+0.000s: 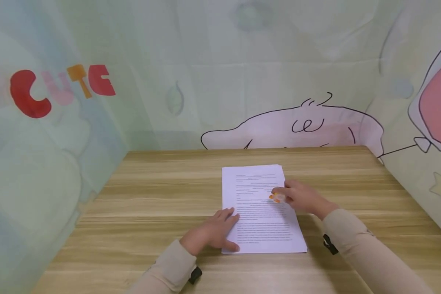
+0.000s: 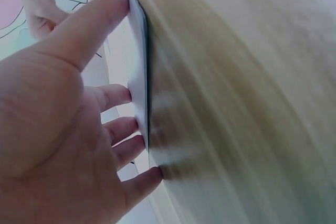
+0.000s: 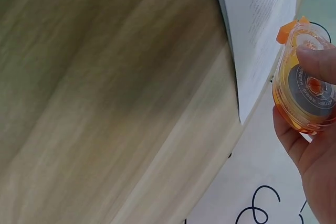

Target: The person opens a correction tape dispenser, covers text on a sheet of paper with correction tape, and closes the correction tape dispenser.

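Observation:
A stack of printed white paper (image 1: 229, 181) lies on the wooden table, its edges slightly uneven. On its lower left edge rests my left hand (image 1: 214, 229), with fingers spread; the left wrist view shows the thumb and fingertips touching the stack's edge (image 2: 137, 51). My right hand (image 1: 306, 197) holds an orange, see-through correction tape dispenser (image 1: 277, 198) over the upper right part of the page. In the right wrist view the thumb lies on the side of the dispenser (image 3: 310, 90), and its orange tip points away from the palm. Whether the tip touches the paper cannot be told.
The wooden table (image 1: 161, 183) stretches out on both sides of the stack. A printed cloth backdrop (image 1: 213, 90) stands along its back and sides, with cartoon drawings and red and orange letters on it. Black wrist straps (image 1: 330, 244) sit over beige sleeves.

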